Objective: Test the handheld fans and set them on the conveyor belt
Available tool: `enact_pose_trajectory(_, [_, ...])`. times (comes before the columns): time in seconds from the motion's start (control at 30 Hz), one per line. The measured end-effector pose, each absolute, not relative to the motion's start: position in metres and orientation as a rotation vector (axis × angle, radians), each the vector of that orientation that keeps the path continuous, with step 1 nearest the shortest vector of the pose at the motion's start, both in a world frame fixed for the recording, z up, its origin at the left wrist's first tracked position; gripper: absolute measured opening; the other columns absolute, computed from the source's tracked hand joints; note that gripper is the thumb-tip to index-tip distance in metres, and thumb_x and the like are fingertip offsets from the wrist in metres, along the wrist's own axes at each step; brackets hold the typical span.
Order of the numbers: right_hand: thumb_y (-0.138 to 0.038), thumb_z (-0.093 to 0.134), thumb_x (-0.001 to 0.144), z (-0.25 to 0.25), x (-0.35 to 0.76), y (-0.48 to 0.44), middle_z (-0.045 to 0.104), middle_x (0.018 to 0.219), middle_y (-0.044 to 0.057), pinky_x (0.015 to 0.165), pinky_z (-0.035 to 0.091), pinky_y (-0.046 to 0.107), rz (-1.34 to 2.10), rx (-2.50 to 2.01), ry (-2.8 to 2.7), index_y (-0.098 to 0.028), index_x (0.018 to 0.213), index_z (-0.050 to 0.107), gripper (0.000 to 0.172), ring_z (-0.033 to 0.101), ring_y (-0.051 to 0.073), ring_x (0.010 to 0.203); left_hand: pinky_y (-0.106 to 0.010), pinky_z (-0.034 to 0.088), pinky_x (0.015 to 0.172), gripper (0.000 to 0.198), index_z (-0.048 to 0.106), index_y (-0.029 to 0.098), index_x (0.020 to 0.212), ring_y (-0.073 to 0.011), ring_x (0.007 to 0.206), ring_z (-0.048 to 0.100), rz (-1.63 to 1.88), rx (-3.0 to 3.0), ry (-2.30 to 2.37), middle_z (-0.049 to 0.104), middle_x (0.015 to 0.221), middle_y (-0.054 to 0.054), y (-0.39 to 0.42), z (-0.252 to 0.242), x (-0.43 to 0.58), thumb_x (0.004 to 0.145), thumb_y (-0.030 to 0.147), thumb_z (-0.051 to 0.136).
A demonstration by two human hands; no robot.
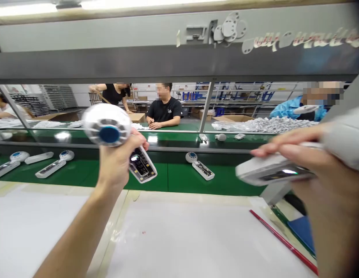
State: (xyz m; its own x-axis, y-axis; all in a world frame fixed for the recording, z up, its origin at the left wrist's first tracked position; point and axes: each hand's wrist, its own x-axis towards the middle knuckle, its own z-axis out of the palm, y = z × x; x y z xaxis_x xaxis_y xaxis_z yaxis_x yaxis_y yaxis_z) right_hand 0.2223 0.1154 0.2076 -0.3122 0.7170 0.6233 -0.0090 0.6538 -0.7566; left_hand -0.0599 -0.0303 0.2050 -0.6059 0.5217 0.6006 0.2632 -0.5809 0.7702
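My left hand [117, 156] is closed around a white handheld device [108, 116] with a round head, a blue disc in its face and an uncovered handle that shows a circuit board with a small light. On the right, the fingers of my right hand [309, 158] wrap round a second white handheld device [250, 170]. A strip of its inside shows a light, and its rounded head is partly cut off by the picture edge. Both devices are held up above the white work surface [182, 235]. Between them, a similar opened device [203, 170] lies on the green conveyor belt [173, 175].
More opened devices [53, 166] and a loose white cover [39, 157] lie on the belt at the left. A red rod [283, 239] rests at the table's right. Co-workers [164, 110] sit beyond the metal frame [207, 106], near a heap of white parts [272, 125].
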Motion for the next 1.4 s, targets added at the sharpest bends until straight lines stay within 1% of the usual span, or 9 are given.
enact_pose_trajectory(0.17, [-0.040,0.086,0.053,0.161,0.194,0.186,0.075,0.093,0.010,0.088,0.053,0.048,0.546,-1.087,-1.749,-0.020,0.087,0.070,0.042,0.067,0.038,0.100,-0.031,0.050,0.078,0.036,0.070,0.015,0.086,-0.0211,0.086,0.066,1.838,1.016,1.726,0.072,0.086,-0.003,0.025,0.150,-0.090,0.055,0.027,0.084])
enact_pose_trajectory(0.33, [-0.040,0.082,0.059,0.095,0.189,0.245,0.075,0.098,0.011,0.076,0.052,0.037,0.826,-1.326,-1.682,-0.014,0.097,0.070,0.049,0.068,0.031,0.095,-0.033,0.051,0.074,0.037,0.067,0.013,0.091,-0.0227,0.081,0.066,1.663,0.930,1.832,0.071,0.084,-0.006,0.051,0.104,-0.107,0.057,0.018,0.081])
enact_pose_trajectory(0.5, [-0.044,0.071,0.077,0.067,0.179,0.247,0.069,0.118,0.018,0.080,0.050,0.035,0.550,-1.546,-1.905,-0.009,0.133,0.049,0.069,0.066,0.031,0.103,-0.032,0.050,0.083,0.044,0.054,0.017,0.109,-0.0209,0.094,0.064,1.588,0.937,2.033,0.068,0.104,-0.007,0.062,0.069,-0.117,0.072,0.023,0.076])
enact_pose_trajectory(0.7, [-0.020,0.062,0.081,0.048,0.160,0.226,0.070,0.108,0.019,0.081,0.045,0.033,0.274,-1.637,-2.364,-0.011,0.108,0.064,0.028,0.066,0.033,0.104,-0.036,0.051,0.086,0.033,0.056,0.015,0.110,-0.0198,0.096,0.062,1.329,0.980,2.371,0.063,0.112,-0.008,0.066,0.040,-0.137,0.082,0.025,0.071])
enact_pose_trajectory(0.8, [-0.026,0.058,0.086,0.043,0.155,0.222,0.071,0.106,0.018,0.079,0.046,0.034,0.287,-1.615,-2.413,-0.012,0.107,0.066,0.026,0.067,0.033,0.102,-0.043,0.048,0.094,0.028,0.061,0.014,0.109,-0.0235,0.109,0.058,1.150,0.976,2.540,0.059,0.121,-0.009,0.065,0.036,-0.148,0.087,0.032,0.067])
enact_pose_trajectory(0.97, [-0.051,0.045,0.094,0.054,0.169,0.242,0.060,0.134,0.018,0.094,0.045,0.038,0.298,-1.640,-2.350,-0.013,0.134,0.056,0.056,0.058,0.033,0.121,-0.051,0.041,0.101,0.040,0.060,0.011,0.114,-0.0366,0.124,0.049,0.932,0.972,2.762,0.053,0.128,-0.019,0.055,0.043,-0.157,0.083,0.035,0.066])
enact_pose_trajectory(1.07, [-0.045,0.046,0.094,0.063,0.194,0.262,0.052,0.140,0.020,0.103,0.041,0.039,0.226,-1.763,-2.203,-0.010,0.139,0.051,0.057,0.052,0.034,0.128,-0.053,0.035,0.105,0.050,0.056,0.012,0.124,-0.0440,0.131,0.041,0.908,1.086,2.818,0.048,0.135,-0.025,0.048,0.056,-0.150,0.080,0.033,0.064])
enact_pose_trajectory(1.23, [-0.035,0.056,0.087,0.056,0.232,0.279,0.043,0.139,0.031,0.104,0.040,0.047,0.130,-2.006,-1.941,0.000,0.137,0.044,0.062,0.047,0.042,0.129,-0.043,0.043,0.097,0.024,0.068,0.021,0.099,-0.0356,0.117,0.059,0.836,1.281,2.603,0.066,0.116,-0.015,0.068,0.076,-0.119,0.082,0.038,0.063])
enact_pose_trajectory(1.4, [-0.026,0.060,0.080,0.034,0.237,0.281,0.034,0.146,0.036,0.111,0.031,0.052,0.109,-2.103,-1.849,0.005,0.142,0.036,0.074,0.032,0.046,0.140,-0.051,0.046,0.097,0.047,0.066,0.013,0.103,-0.0279,0.107,0.063,0.831,1.145,2.403,0.068,0.108,-0.013,0.118,0.071,-0.075,0.084,0.056,0.066])
